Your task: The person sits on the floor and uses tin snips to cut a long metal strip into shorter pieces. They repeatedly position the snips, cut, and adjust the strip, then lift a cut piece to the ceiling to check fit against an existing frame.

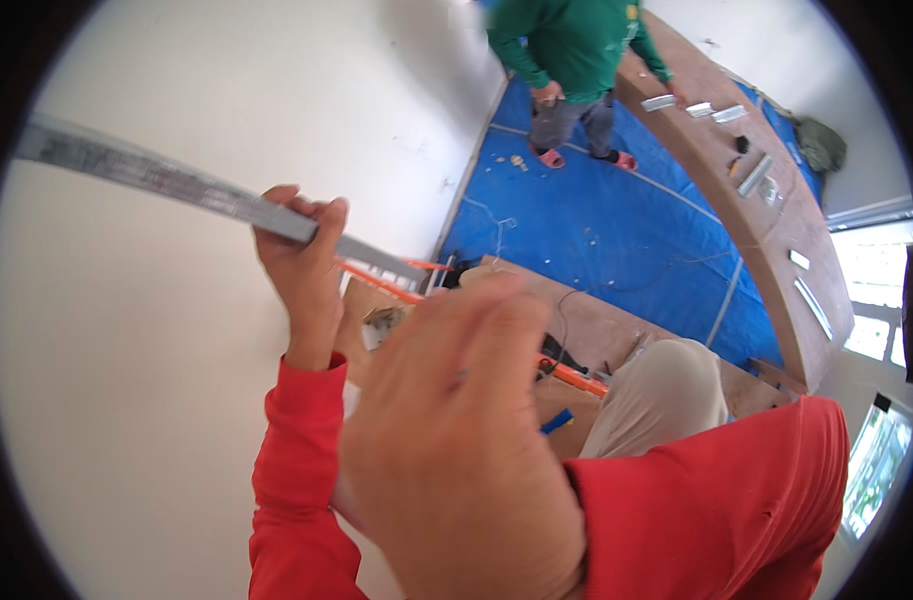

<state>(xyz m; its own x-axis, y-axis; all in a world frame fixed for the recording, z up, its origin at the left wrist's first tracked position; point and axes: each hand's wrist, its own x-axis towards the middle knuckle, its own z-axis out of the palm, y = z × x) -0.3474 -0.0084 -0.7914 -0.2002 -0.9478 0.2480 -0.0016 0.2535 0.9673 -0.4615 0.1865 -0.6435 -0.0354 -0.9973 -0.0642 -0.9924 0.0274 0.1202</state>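
Observation:
My left hand point(304, 275) is closed around a long grey metal channel point(166, 180). The channel slants from the upper left down toward the middle, in front of the pale wall. Close to the camera, my right hand point(466, 440) is raised with its fingers curled, slightly blurred. A tiny grey spot shows between those fingers, but what they hold, if anything, is hidden. The right hand covers part of the space just below the channel's lower end and does not visibly touch it.
A large curved brown panel point(766, 235) carries several short metal pieces point(754, 175). Beside it, a person in a green top point(576, 45) stands on blue sheeting point(596, 230), one hand at those pieces. Orange bars point(576, 378) and a blue object point(556, 420) lie below me, near my knee.

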